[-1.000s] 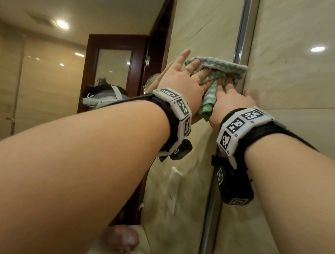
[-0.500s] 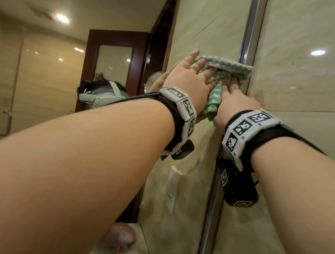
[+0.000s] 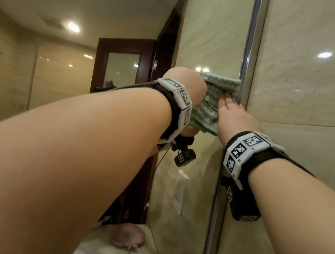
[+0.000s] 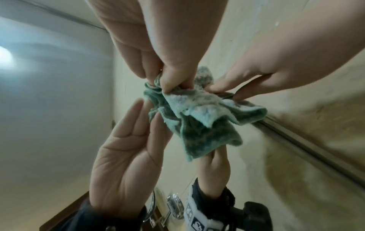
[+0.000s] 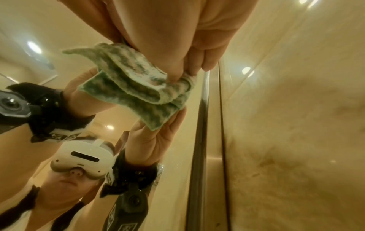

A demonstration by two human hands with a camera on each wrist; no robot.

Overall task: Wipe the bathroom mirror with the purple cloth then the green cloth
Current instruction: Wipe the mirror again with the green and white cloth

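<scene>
The green cloth (image 3: 213,105) is bunched against the mirror (image 3: 215,36), right beside its metal right frame (image 3: 248,52). My left hand (image 3: 184,88) grips the cloth's left part; in the left wrist view its curled fingers (image 4: 168,81) pinch a fold of the green cloth (image 4: 197,112). My right hand (image 3: 233,115) presses the cloth's right side against the glass with straight fingers (image 5: 183,73); the green cloth (image 5: 138,84) hangs folded below them. No purple cloth is in view.
A beige tiled wall (image 3: 307,104) runs right of the frame. The mirror reflects a wall socket (image 3: 179,191), a dark wooden door (image 3: 123,66), a pink object (image 3: 129,238) on a pale counter, and my arms.
Both hands and the cloth have slid down along the mirror's right edge. My left fingers, flat on the cloth before, now curl into it.
</scene>
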